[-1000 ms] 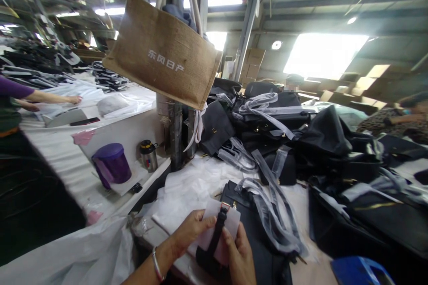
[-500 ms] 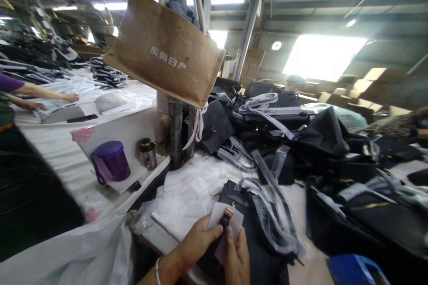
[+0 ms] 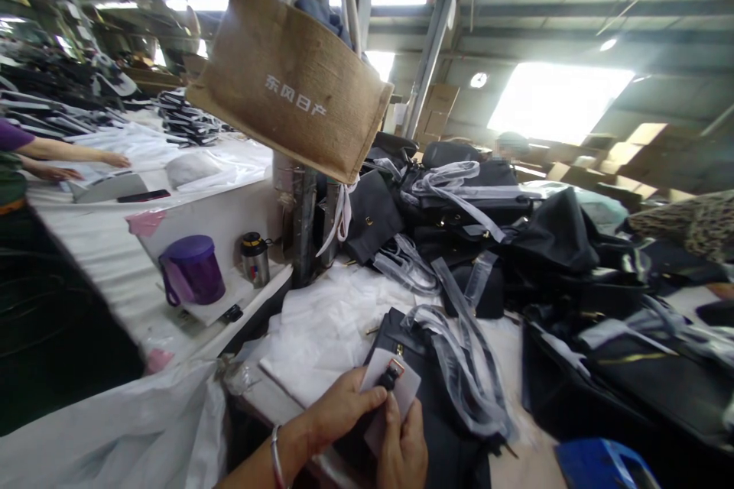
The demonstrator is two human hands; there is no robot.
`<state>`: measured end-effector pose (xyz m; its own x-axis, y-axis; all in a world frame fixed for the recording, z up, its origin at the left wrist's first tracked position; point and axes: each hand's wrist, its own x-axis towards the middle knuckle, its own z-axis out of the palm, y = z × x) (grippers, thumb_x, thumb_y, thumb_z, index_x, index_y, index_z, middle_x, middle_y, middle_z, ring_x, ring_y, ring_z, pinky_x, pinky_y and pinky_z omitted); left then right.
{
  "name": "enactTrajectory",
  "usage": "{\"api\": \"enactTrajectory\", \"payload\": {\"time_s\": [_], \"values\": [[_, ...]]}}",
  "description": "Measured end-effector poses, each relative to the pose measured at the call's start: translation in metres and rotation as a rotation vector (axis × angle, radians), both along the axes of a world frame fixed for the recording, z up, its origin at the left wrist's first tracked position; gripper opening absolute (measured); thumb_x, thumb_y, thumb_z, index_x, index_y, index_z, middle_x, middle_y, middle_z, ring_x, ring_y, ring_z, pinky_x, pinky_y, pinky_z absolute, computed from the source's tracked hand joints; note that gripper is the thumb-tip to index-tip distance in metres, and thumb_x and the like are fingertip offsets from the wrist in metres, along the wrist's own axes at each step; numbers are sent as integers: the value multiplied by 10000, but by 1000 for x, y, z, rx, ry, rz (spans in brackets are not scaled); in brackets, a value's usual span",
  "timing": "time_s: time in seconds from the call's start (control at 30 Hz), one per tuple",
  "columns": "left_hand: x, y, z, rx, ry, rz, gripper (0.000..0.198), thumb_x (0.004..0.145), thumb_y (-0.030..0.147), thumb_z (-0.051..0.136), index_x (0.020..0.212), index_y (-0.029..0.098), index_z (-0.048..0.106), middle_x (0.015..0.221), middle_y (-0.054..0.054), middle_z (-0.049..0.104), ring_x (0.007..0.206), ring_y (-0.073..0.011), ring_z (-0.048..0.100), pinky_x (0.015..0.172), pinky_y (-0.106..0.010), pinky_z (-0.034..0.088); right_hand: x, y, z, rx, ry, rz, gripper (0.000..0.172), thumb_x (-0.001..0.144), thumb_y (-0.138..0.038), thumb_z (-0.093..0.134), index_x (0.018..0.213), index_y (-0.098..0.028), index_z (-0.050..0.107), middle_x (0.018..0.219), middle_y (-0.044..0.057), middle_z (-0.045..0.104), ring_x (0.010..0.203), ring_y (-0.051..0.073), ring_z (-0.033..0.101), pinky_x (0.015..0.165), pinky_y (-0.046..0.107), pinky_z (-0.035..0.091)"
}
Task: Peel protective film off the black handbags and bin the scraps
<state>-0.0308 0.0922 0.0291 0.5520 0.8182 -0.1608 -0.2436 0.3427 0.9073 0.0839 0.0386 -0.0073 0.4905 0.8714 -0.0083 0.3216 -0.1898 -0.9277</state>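
A short black strap (image 3: 388, 380) with a copper-coloured buckle (image 3: 396, 368) lies against a small white sheet (image 3: 408, 388). My left hand (image 3: 344, 406), a silver bangle on its wrist, pinches the strap and sheet from the left, thumb on top. From the right, my right hand (image 3: 403, 439) is closed on the same two things, its thumb at the strap's lower end. Both sets of fingers are partly hidden behind the sheet. Under my hands lies a black bag (image 3: 444, 428), with plastic-wrapped straps (image 3: 467, 374) on its right side.
White wrapping sheets (image 3: 321, 321) are piled left of the bag. Black bags (image 3: 631, 390) crowd the right and back. A purple cup (image 3: 198, 271) and a flask (image 3: 255, 260) stand on the left table. A tan tote (image 3: 292, 84) hangs overhead. Another person's hands (image 3: 115, 160) are far left.
The buckle, strap and sheet have tilted slightly to the right in my hands. Both hands keep their hold, and the view has shifted a little.
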Motion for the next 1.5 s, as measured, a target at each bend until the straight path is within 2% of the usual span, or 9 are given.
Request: {"api": "enactTrajectory", "payload": {"time_s": [0.4, 0.73, 0.87, 1.03, 1.13, 1.2, 1.27, 1.37, 1.5], "values": [[-4, 14, 1, -31, 77, -141, 422, 746, 443, 697, 1033, 134, 711, 774, -14, 638, 625, -114, 515, 606, -218, 397, 4, -2, -1, -29, 15, -90, 514, 814, -699, 452, 966, -229, 597, 787, 24, 699, 765, 261, 656, 636, 299, 460], [8, 5, 2, 57, 160, 1, 213, 821, 292, 566, 893, 127, 680, 733, 22, 561, 679, -120, 454, 642, -233, 365, 15, -4, -3, -36, -391, -3, 519, 865, -685, 391, 985, -217, 582, 816, 119, 703, 747, 322, 684, 602, 340, 474], [8, 5, 4, 65, 149, 23, 211, 833, 308, 544, 911, 141, 647, 771, 6, 588, 691, -133, 495, 626, -239, 389, 25, -5, 10, 12, -242, 236, 647, 875, -678, 395, 1300, -193, 441, 994, 140, 713, 844, 315, 700, 644, 341, 532], [2, 6, 11, 124, 128, 5, 285, 860, 381, 517, 1026, 166, 604, 765, -9, 626, 650, -154, 551, 581, -252, 430, 56, 10, 47, -47, 217, 766, 616, 917, -631, 401, 1342, -187, 384, 739, 54, 706, 629, 228, 674, 572, 306, 537], [3, 6, 14, 181, 123, -49, 303, 876, 438, 517, 1010, 182, 607, 802, -11, 618, 644, -133, 543, 570, -229, 435, 70, 30, 57, -42, 175, 714, 351, 876, -544, 569, 953, -203, 541, 631, -10, 628, 486, 128, 556, 442, 208, 416], [4, 6, 15, 170, 142, -124, 357, 899, 507, 464, 1027, 199, 591, 752, 8, 579, 563, -105, 499, 501, -205, 406, 75, 45, 58, -54, 158, 675, 352, 814, -506, 663, 764, -209, 481, 550, -54, 551, 424, 81, 448, 390, 173, 296], [5, 7, 16, 197, 175, -177, 410, 907, 564, 417, 1066, 219, 572, 717, 26, 540, 512, -88, 454, 462, -191, 376, 78, 56, 58, -87, 199, 702, 358, 764, -482, 716, 818, -216, 482, 527, -81, 521, 414, 75, 416, 395, 173, 264], [5, 8, 16, 331, 232, -211, 429, 906, 596, 403, 1046, 227, 570, 709, 30, 524, 526, -88, 447, 470, -188, 371, 79, 63, 63, -109, 218, 807, 444, 745, -410, 747, 1067, -214, 513, 676, -45, 625, 550, 127, 551, 512, 217, 398], [5, 10, 13, 283, 247, -240, 440, 890, 609, 425, 982, 206, 576, 690, 27, 527, 500, -85, 439, 454, -191, 371, 80, 61, 73, -66, 134, 867, 235, 792, -373, 709, 866, -173, 609, 792, 5, 646, 760, 176, 594, 687, 265, 443]]}}
